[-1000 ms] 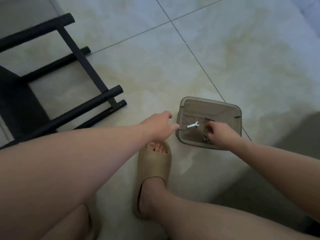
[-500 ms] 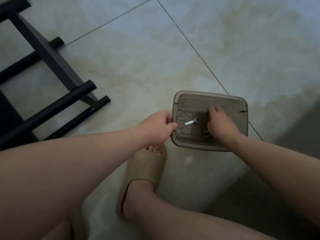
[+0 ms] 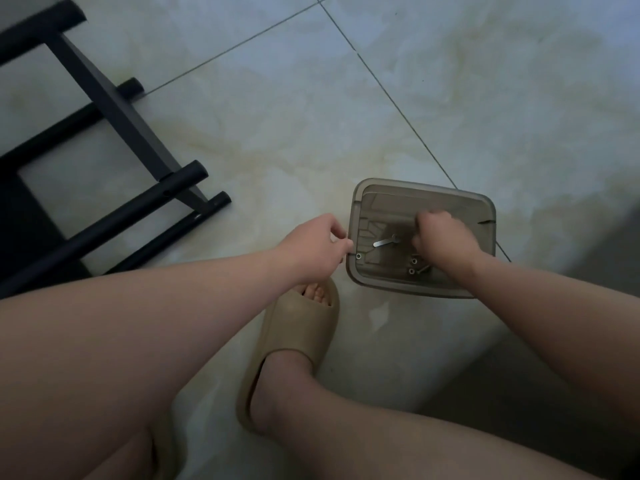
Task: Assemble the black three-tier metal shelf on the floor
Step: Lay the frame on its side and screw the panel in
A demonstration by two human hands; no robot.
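Observation:
The black metal shelf frame (image 3: 114, 109) lies on the tiled floor at the upper left, its round tubes (image 3: 180, 181) pointing toward me. A brownish translucent plastic tray (image 3: 481, 216) sits on the floor right of centre. In it lie a small silver wrench (image 3: 385, 242) and a few screws (image 3: 412, 266). My left hand (image 3: 311, 251) pinches the tray's left rim with its fingertips. My right hand (image 3: 443, 237) is inside the tray with the fingers curled down, just right of the wrench. What is under those fingers is hidden.
My foot in a tan slipper (image 3: 294, 337) rests on the floor just below the tray's left corner. Both legs fill the bottom of the view. A dark shadowed area (image 3: 588, 306) lies at the right.
My right hand has moved from the screws at the tray's near side toward its middle, curling up. My left hand has closed onto the tray's left rim.

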